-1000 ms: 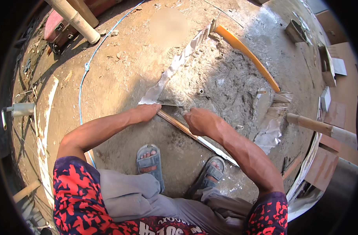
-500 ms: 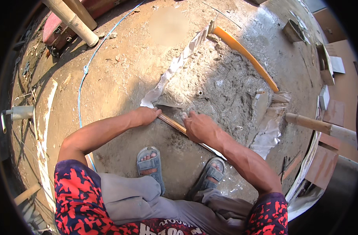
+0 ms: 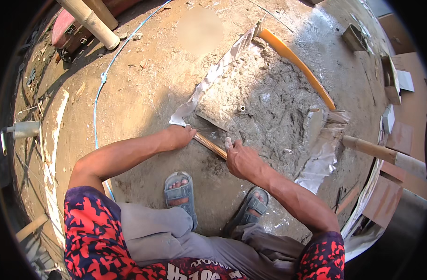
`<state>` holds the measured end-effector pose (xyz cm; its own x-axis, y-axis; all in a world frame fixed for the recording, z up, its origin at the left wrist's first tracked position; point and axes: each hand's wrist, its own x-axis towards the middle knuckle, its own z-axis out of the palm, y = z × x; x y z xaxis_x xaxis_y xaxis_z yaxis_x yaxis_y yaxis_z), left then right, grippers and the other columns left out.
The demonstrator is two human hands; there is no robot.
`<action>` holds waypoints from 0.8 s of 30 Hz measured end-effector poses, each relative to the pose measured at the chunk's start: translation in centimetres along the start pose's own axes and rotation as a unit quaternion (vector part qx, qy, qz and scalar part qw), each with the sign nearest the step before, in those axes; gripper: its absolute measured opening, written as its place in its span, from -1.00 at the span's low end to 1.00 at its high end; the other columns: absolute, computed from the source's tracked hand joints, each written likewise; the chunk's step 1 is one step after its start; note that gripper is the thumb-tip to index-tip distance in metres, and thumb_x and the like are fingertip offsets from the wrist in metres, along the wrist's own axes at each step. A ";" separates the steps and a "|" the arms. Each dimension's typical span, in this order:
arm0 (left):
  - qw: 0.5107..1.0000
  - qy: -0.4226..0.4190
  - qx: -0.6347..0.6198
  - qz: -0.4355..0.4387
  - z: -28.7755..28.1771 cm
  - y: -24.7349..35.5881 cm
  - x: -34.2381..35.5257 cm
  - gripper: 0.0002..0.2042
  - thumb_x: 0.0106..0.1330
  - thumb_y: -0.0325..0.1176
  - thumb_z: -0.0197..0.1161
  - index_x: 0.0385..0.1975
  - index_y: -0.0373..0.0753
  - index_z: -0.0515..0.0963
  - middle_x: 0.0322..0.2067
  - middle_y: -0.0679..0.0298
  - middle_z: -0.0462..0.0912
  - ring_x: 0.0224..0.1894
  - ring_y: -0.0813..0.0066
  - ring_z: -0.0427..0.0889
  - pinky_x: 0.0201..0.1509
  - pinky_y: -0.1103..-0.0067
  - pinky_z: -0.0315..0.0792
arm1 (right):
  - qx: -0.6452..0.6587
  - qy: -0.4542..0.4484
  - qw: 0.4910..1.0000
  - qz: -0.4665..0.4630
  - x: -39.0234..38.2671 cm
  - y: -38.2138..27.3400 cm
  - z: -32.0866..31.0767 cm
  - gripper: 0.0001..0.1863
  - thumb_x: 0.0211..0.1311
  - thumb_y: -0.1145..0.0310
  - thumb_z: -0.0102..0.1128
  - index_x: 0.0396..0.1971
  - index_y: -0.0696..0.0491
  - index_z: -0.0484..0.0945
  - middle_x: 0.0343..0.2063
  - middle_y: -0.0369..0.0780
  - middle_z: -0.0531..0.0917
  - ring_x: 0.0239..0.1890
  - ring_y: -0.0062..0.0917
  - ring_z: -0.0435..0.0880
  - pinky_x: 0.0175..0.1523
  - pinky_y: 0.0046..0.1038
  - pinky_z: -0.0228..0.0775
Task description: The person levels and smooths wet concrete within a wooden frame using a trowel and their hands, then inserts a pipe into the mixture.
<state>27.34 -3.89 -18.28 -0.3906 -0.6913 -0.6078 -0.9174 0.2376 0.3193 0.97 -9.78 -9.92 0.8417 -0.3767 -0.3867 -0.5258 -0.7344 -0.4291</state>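
Observation:
A wet grey cement slab (image 3: pixel 279 100) lies on the ground in front of me, with short tube ends sticking up from it. Along its near side runs a narrow wooden strip (image 3: pixel 210 145), apart from the slab's near-left edge by a dark gap. My left hand (image 3: pixel 180 136) is closed round the strip's left end, beside a crumpled white sheet (image 3: pixel 206 84) that lines the slab's left side. Farther right, my right hand (image 3: pixel 241 158) grips the strip, its fingers bent and smeared with cement. The strip's right part is hidden behind that hand and forearm.
A yellow-orange board (image 3: pixel 297 63) edges the slab's far side. More whitish sheet (image 3: pixel 318 158) lies at its right, near a bamboo pole (image 3: pixel 379 151). Blue rope (image 3: pixel 98 98) crosses the ground at left. My sandalled feet (image 3: pixel 180 193) stand close to the strip.
Both hands have shifted slightly, the right one nearer to me with the strip. More of the slab's near-left edge shows, and the strip's pale right end has gone behind my right forearm.

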 end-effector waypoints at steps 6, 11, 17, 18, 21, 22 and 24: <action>0.998 -0.007 -0.032 -0.045 1.7 -0.7 0.5 -0.70 0.43 -0.33 -0.17 -0.03 -0.41 0.35 -0.07 -0.13 0.52 -0.11 -0.15 0.61 -0.07 0.17 0.51 | 0.002 -0.020 1.000 0.011 0.4 0.0 -0.8 -0.68 0.27 0.44 -0.10 -0.12 0.39 0.39 -0.33 0.22 0.51 -0.45 0.04 0.62 -0.37 -0.08 0.52; 0.998 0.008 -0.051 -0.021 -0.6 0.1 -0.7 -0.69 0.41 -0.34 -0.14 -0.08 -0.44 0.44 -0.07 -0.15 0.56 -0.10 -0.10 0.63 -0.05 0.18 0.52 | 0.028 0.001 0.999 0.028 -0.6 0.5 -0.8 -0.68 0.23 0.42 -0.04 -0.09 0.32 0.39 -0.30 0.21 0.50 -0.44 0.06 0.61 -0.34 -0.04 0.50; 0.999 -0.015 -0.033 -0.020 -2.2 -0.2 -1.1 -0.74 0.34 -0.41 -0.06 -0.12 -0.41 0.49 -0.10 -0.10 0.59 -0.08 -0.05 0.63 -0.05 0.23 0.54 | 0.026 -0.023 0.999 0.034 -2.8 1.4 -1.9 -0.65 0.20 0.41 -0.02 -0.03 0.23 0.38 -0.27 0.19 0.51 -0.44 0.07 0.61 -0.32 -0.02 0.48; 1.000 -0.021 -0.007 -0.009 -1.8 -1.0 -0.8 -0.74 0.35 -0.40 -0.07 -0.13 -0.41 0.49 -0.12 -0.09 0.60 -0.09 -0.06 0.62 -0.05 0.23 0.53 | 0.020 -0.016 0.999 0.040 -3.0 1.3 -2.4 -0.65 0.19 0.42 -0.01 -0.03 0.22 0.38 -0.27 0.18 0.51 -0.43 0.07 0.61 -0.31 -0.03 0.49; 0.999 -0.042 0.017 -0.001 -2.4 -1.5 -0.6 -0.78 0.27 -0.47 -0.02 -0.24 -0.39 0.55 -0.21 -0.07 0.63 -0.14 -0.06 0.63 -0.08 0.25 0.53 | 0.003 -0.040 0.998 0.048 -4.0 1.3 -3.2 -0.66 0.16 0.41 0.03 -0.06 0.20 0.39 -0.27 0.17 0.51 -0.40 0.06 0.62 -0.29 -0.03 0.49; 0.998 -0.052 0.019 0.002 -2.8 -1.4 -0.4 -0.80 0.23 -0.50 0.02 -0.29 -0.39 0.58 -0.24 -0.07 0.64 -0.16 -0.06 0.64 -0.10 0.26 0.53 | 0.000 -0.056 0.997 0.053 -4.5 1.5 -3.0 -0.66 0.16 0.41 0.05 -0.07 0.20 0.39 -0.27 0.16 0.51 -0.39 0.06 0.62 -0.28 -0.03 0.50; 0.998 -0.052 0.024 0.023 -3.8 -1.9 -0.1 -0.82 0.19 -0.51 0.05 -0.36 -0.38 0.60 -0.30 -0.08 0.65 -0.19 -0.07 0.64 -0.13 0.25 0.53 | 0.014 -0.020 0.998 0.054 -4.5 2.5 -2.9 -0.63 0.13 0.42 0.05 -0.04 0.16 0.37 -0.33 0.10 0.52 -0.38 0.04 0.59 -0.27 -0.04 0.47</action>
<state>29.43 -6.85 -16.02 -0.4367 -0.6052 -0.6656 -0.8995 0.3023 0.3154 -3.75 -11.58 -6.92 0.7753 -0.4291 -0.4635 -0.6162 -0.6748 -0.4060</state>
